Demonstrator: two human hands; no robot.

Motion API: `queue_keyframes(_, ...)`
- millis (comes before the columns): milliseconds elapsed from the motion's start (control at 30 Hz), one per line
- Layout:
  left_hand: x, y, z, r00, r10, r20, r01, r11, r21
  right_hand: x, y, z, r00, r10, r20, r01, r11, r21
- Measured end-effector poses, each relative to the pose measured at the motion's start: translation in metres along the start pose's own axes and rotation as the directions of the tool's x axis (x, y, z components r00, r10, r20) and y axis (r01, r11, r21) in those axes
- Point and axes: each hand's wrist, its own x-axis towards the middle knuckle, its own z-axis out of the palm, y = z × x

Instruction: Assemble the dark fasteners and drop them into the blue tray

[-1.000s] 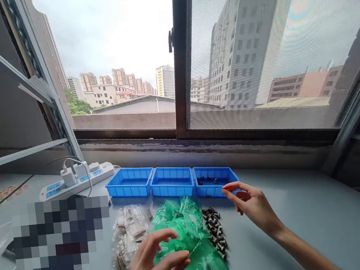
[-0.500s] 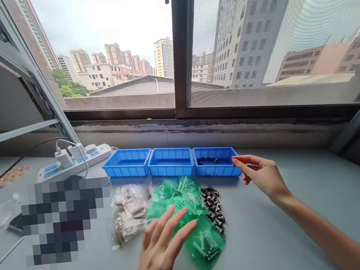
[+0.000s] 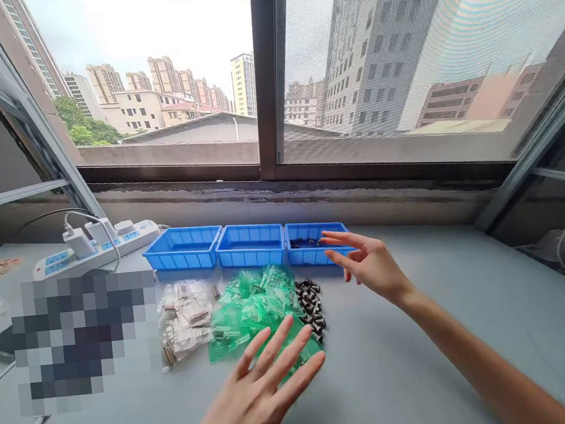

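Note:
My right hand (image 3: 370,263) hovers over the right end of the right blue bin (image 3: 307,256), thumb and fingers apart, with nothing visible between them. A few small dark pieces (image 3: 310,242) lie inside that bin. Fingers spread, my left hand (image 3: 270,390) is above the near part of a pile of green plastic bags (image 3: 256,301) holding slim parts; whether it touches them I cannot tell. Right beside the green bags lies a loose heap of dark metal screw-like pieces (image 3: 312,306). Clear bags (image 3: 187,311) of small metal parts lie left of the green ones.
A middle blue bin (image 3: 251,257) and a left blue bin (image 3: 182,260) stand in row with the right one. Behind them is the window ledge. A white power strip (image 3: 96,246) with plugs and cables sits at the left, near a blurred-out patch.
My right hand's pinched fingers have parted, and it has moved further over the right bin. My left hand stays spread over the green bags. The whole view has shifted slightly.

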Motion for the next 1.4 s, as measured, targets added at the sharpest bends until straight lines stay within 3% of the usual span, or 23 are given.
queue_keyframes(67,0.004,0.001,0.000,0.998,0.061,0.005,-0.061,0.998,-0.016,-0.007,-0.006,0.003,0.982,-0.098,0.159,0.115,0.988,-0.103)
queue_keyframes(167,0.007,0.001,0.002,0.993,0.116,0.019,-0.115,0.993,-0.024,-0.019,-0.012,0.009,0.901,-0.163,0.402,0.272,0.934,-0.230)
queue_keyframes(333,0.008,-0.006,0.010,0.981,0.192,0.024,-0.193,0.979,0.065,-0.030,-0.015,0.021,0.795,0.022,0.607,0.255,0.895,-0.367)
queue_keyframes(467,0.005,-0.013,0.016,0.991,0.122,0.045,-0.126,0.987,0.102,-0.028,-0.016,0.021,0.792,0.079,0.606,0.201,0.902,-0.381)
queue_keyframes(733,-0.006,-0.015,0.019,0.991,-0.071,-0.116,0.075,0.997,0.033,-0.024,-0.009,0.023,0.821,-0.092,0.564,0.368,0.841,-0.398)
queue_keyframes(833,-0.010,-0.013,0.018,0.954,-0.196,-0.228,0.211,0.977,0.043,-0.024,-0.004,0.025,0.836,-0.134,0.533,0.378,0.844,-0.381)
queue_keyframes(1000,-0.012,-0.016,0.029,0.849,-0.372,-0.375,0.419,0.907,0.047,-0.024,-0.002,0.027,0.874,-0.104,0.475,0.290,0.896,-0.337)
queue_keyframes(1233,-0.015,-0.017,0.038,0.840,-0.406,-0.359,0.442,0.897,0.021,-0.023,0.001,0.026,0.875,-0.112,0.470,0.257,0.932,-0.256)
queue_keyframes(1400,-0.015,-0.017,0.039,0.814,-0.418,-0.404,0.462,0.887,0.012,-0.023,0.002,0.028,0.879,-0.101,0.467,0.238,0.940,-0.243)
